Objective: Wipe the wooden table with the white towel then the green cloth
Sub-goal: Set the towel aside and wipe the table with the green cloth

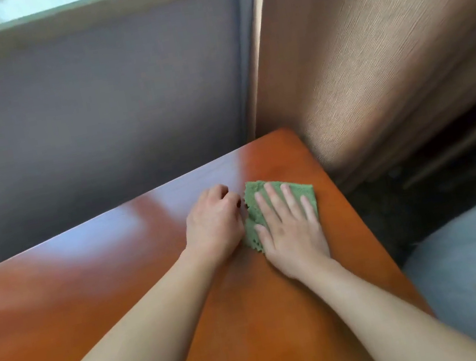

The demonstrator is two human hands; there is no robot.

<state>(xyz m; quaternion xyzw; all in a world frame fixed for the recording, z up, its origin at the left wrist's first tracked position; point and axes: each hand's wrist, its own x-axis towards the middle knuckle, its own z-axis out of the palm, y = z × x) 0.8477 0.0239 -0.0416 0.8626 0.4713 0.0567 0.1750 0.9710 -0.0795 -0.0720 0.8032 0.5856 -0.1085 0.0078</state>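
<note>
Fingers of right hand (291, 231) flat on green cloth (304, 192), left hand (214, 224) loosely curled beside it, wooden table (90, 286)

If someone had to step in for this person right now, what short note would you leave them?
Right hand: flat, fingers straight, pressing the green cloth onto the table near its far right corner.
Left hand: fingers curled, resting on the table at the cloth's left edge; whether it pinches the cloth cannot be told.
White towel: not in view.
Done: the green-cloth wipe is under way, so the towel pass seems finished, though the picture cannot confirm it.
Left: wipe the rest of the table with the cloth.
</note>
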